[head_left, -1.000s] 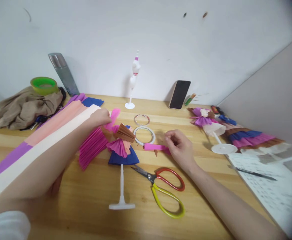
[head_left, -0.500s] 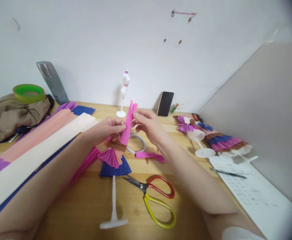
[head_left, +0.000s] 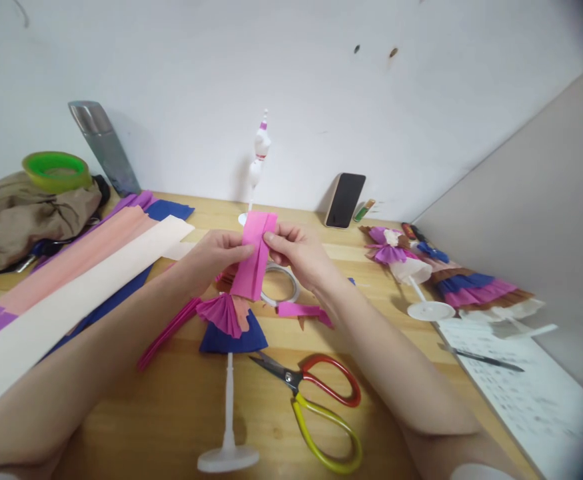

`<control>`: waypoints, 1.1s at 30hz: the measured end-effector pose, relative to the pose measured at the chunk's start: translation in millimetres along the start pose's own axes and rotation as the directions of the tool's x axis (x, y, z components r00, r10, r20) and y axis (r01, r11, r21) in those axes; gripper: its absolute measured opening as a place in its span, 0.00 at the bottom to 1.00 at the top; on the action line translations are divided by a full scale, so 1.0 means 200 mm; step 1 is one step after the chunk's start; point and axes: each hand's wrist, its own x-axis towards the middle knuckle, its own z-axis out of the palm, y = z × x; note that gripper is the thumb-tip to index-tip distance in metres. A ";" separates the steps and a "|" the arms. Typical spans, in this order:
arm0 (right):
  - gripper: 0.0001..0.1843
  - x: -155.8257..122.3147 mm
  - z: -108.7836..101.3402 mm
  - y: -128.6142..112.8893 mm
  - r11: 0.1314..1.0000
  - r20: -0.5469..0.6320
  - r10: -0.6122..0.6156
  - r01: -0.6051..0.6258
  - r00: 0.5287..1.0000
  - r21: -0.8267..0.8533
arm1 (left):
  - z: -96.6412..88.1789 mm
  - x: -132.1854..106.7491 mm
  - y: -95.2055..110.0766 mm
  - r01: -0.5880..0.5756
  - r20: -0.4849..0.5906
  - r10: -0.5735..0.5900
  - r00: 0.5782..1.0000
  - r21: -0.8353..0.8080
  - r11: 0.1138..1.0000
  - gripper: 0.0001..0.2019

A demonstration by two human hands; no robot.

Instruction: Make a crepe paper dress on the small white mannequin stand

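Note:
A folded strip of pink crepe paper (head_left: 254, 257) is pinched between both hands. My left hand (head_left: 224, 253) grips its left edge, thumb on top. On the right edge, my right hand (head_left: 294, 250) presses thumb against fingers. Just below the strip stands a small mannequin stand (head_left: 228, 400) dressed in a blue paper skirt (head_left: 231, 333) with a pleated magenta paper piece (head_left: 222, 315) over it; its upper part is hidden behind the strip and my left hand. Behind the strip lies a roll of white tape (head_left: 294, 280). Scissors (head_left: 291, 380) with red and yellow handles rest near the stand.
Long crepe paper strips (head_left: 86, 287) cover the left side. A bare white mannequin (head_left: 261, 147) and a phone (head_left: 345, 200) stand by the wall. Paper-dressed mannequins (head_left: 476, 283) lie on the right, near a pen (head_left: 488, 360) on a written sheet (head_left: 536, 400). A pink scrap (head_left: 298, 310) lies mid-table.
The pink strip has turned from a narrow, edge-on fold to a broader, flatter face towards me. My right thumb now presses on its front. The camera view has shifted slightly.

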 end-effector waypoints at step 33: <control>0.18 0.01 -0.01 0.03 0.984 -0.068 0.021 -0.009 0.997 0.179 | -0.04 0.03 0.02 -0.097 -0.191 0.100 0.976 0.028 0.995 0.09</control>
